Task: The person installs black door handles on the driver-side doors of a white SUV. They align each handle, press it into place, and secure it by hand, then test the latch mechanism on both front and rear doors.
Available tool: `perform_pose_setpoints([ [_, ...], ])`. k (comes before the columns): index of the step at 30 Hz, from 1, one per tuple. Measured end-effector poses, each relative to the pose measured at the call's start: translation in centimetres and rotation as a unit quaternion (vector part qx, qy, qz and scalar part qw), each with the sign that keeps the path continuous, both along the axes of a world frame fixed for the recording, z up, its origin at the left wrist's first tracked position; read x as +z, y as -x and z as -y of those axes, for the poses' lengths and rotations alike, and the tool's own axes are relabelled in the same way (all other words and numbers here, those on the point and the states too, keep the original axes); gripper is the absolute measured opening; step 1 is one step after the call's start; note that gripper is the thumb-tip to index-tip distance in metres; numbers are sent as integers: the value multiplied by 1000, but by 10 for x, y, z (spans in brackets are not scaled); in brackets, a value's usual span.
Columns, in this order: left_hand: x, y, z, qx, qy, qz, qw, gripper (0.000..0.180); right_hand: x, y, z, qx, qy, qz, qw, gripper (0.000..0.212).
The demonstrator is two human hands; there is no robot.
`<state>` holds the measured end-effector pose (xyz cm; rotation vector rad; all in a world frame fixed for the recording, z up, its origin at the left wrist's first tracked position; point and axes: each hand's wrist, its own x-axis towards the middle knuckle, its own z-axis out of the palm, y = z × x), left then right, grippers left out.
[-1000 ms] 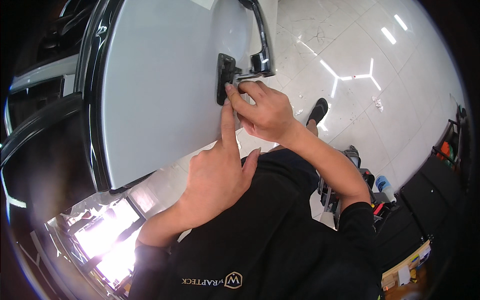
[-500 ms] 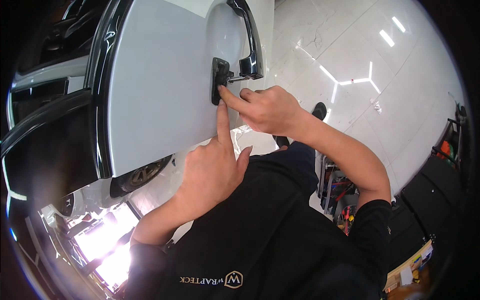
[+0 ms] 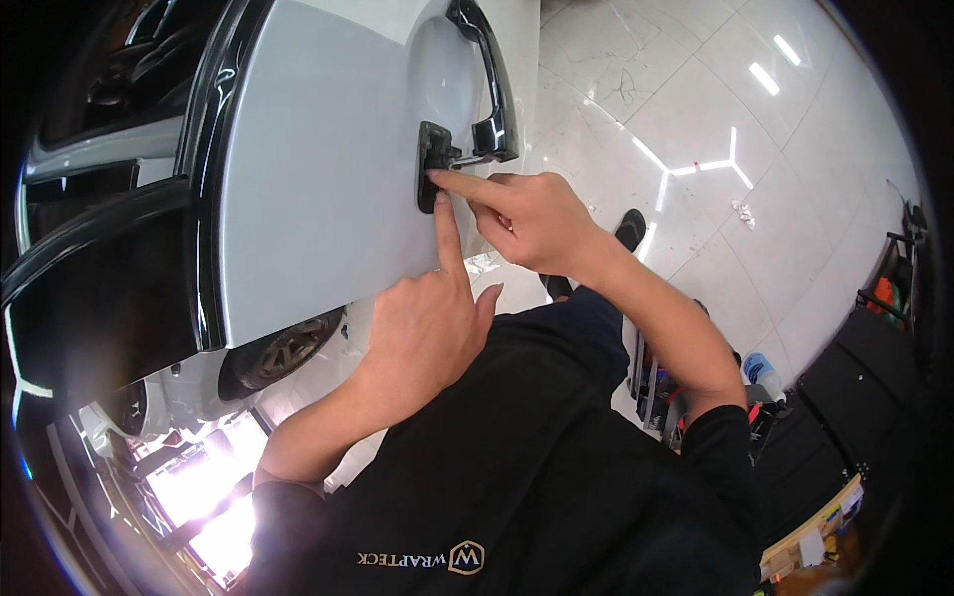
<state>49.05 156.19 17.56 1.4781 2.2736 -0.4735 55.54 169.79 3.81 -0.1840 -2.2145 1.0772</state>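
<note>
A light grey car door [image 3: 318, 179] stands at the left. Its glossy black pull handle [image 3: 503, 99] sticks out from the panel, swung away at the near end on a thin metal rod. Beneath that end, a black oblong handle base [image 3: 427, 189] is set in the door. My right hand [image 3: 542, 221] presses a stretched index fingertip on this base, its other fingers loosely bent. My left hand [image 3: 422, 323] points its straight index finger at the base's near end, the tip touching or almost touching it, thumb spread. Neither hand shows anything held.
Below the door is a car wheel [image 3: 283, 358]. Behind my right arm are a tool cart [image 3: 649, 392] and a blue-labelled bottle [image 3: 760, 372]. Black cabinets [image 3: 840, 397] line the right side. Crumpled white scraps [image 3: 743, 213] lie on the glossy tiled floor [image 3: 686, 109].
My right index fingertip has shifted slightly left on the black base, and the right forearm has drawn inward, uncovering the bottle. My left hand has barely moved.
</note>
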Motion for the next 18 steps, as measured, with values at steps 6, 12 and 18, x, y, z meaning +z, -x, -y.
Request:
perform_pose_setpoints([
  [6,-5,4,5,-36,-71,2,997,94,26,-1,35,-62,270,-58,959,51],
  [12,2,4,5,2,-45,27,999,89,28,13,39,-51,243,-70,966,59],
  [18,3,4,3,7,-34,6,999,91,18,18,29,29,267,-56,962,57],
])
